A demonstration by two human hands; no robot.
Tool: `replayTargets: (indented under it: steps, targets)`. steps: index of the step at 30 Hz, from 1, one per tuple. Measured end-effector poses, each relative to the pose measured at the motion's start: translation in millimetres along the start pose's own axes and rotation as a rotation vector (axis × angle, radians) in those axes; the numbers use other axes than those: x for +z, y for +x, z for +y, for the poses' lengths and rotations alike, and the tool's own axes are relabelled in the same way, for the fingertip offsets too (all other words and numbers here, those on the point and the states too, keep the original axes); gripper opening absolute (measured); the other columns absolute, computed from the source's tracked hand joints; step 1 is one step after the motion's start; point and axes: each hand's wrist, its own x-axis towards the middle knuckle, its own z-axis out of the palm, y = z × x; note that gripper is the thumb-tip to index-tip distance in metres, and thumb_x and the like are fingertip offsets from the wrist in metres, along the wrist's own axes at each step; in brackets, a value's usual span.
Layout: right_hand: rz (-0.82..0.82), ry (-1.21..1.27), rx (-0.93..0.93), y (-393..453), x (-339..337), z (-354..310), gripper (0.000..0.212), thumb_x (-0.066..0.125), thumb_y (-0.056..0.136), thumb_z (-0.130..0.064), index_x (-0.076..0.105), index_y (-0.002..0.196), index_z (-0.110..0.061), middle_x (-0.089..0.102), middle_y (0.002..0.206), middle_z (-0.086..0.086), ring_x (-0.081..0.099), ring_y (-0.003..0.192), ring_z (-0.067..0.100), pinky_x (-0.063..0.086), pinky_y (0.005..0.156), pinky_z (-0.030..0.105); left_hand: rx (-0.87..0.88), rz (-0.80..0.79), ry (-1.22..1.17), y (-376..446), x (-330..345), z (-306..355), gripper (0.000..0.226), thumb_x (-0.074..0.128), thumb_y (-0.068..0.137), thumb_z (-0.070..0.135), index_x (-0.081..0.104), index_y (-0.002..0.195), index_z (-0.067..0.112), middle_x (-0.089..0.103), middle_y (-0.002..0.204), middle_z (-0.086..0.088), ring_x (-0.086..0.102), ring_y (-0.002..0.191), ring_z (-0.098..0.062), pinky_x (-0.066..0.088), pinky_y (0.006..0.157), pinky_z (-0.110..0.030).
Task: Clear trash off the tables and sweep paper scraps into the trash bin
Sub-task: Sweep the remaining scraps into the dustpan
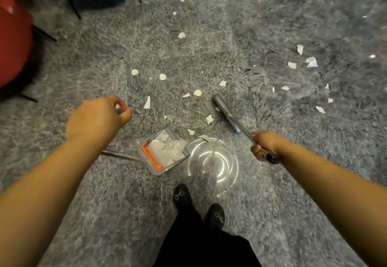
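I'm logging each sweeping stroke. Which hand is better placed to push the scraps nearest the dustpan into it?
Right. The right hand grips the broom, whose head lies beside the scraps just beyond the dustpan. The left hand holds the dustpan's handle.

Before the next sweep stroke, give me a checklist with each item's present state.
1. Right hand grips the broom handle: ok.
2. Left hand holds the dustpan handle: ok.
3. Dustpan mouth faces the scraps: ok.
4. Broom head sits beyond the nearest paper scraps: ok.
5. Dustpan has room for more: cannot tell, already holds paper.
6. Floor cleared: not ok, many scraps lie scattered farther out.
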Motion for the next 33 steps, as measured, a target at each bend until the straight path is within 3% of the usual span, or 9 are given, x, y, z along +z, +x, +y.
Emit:
replayTargets:
  steps: [6,16,21,33]
  targets:
    - [-0.067,-0.168,0.073,-4.3,59.1,17.4,0.027,0.021,0.099,-0.011,0.048,0.097,-0.017,0.036,0.053,0.004,0.031,0.030,0.008,0.030,0.037,0.012,-0.001,0.001,0.019,15.5,0.4,-14.7,0.029,0.060,0.088,0.054,0.066,0.092,0.026,0.070,0.087,-0.008,0.062,0.084,-0.034,0.044,0.062,-0.034]
    - [-0.266,-0.155,0.159,-62.5,110.7,39.7,0.021,0.031,0.104,-0.016,0.049,0.104,-0.026,0.037,0.060,0.002,0.029,0.029,0.004,0.026,0.036,0.008,-0.017,-0.011,0.010,6.8,-5.4,-23.5,0.028,0.059,0.091,0.051,0.065,0.094,0.024,0.068,0.089,-0.009,0.054,0.075,-0.029,0.039,0.061,-0.032]
    - [-0.315,-0.126,0.189,-73.6,112.9,43.4,0.022,0.030,0.104,-0.020,0.050,0.105,-0.029,0.037,0.053,0.000,0.028,0.031,0.003,0.026,0.033,0.010,-0.033,-0.013,0.035,2.8,-4.0,-29.7,0.031,0.056,0.091,0.055,0.064,0.097,0.025,0.062,0.080,-0.005,0.053,0.071,-0.027,0.041,0.059,-0.032]
    - [-0.243,-0.057,0.059,-101.1,99.2,26.1,0.023,0.031,0.105,-0.018,0.046,0.122,-0.023,0.040,0.060,0.006,0.030,0.029,0.006,0.029,0.032,0.011,-0.048,-0.011,-0.051,-9.0,-12.1,-53.1,0.027,0.059,0.091,0.051,0.064,0.095,0.024,0.065,0.082,-0.007,0.050,0.071,-0.026,0.038,0.061,-0.031]
